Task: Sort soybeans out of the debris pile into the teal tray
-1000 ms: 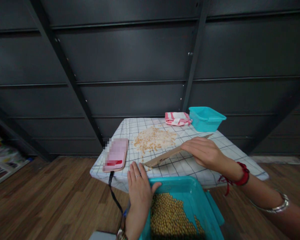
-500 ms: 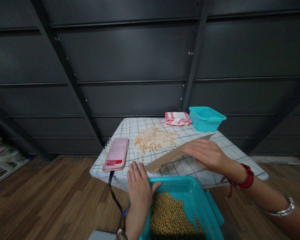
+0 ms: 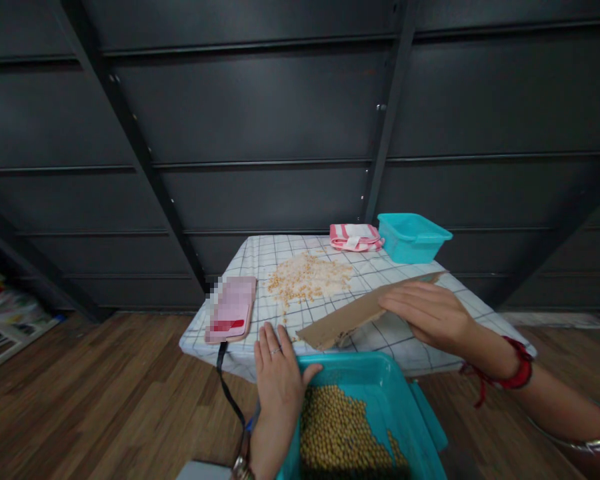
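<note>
the cardboard strip [image 3: 340, 322] is near the front edge of the counter [image 3: 256, 252], gripped in the right hand [image 3: 433, 317] toward its far end. its long axis slants from that front edge back toward the right edge. the left hand [image 3: 279, 377], thumb spread, pinching nothing visible, sits just beside the strip's near end, which points leftward.

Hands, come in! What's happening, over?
Right hand holding cardboard strip. Left hand open at near teal bin. Grain pile on tablecloth. Strip between pile and bin.
</note>
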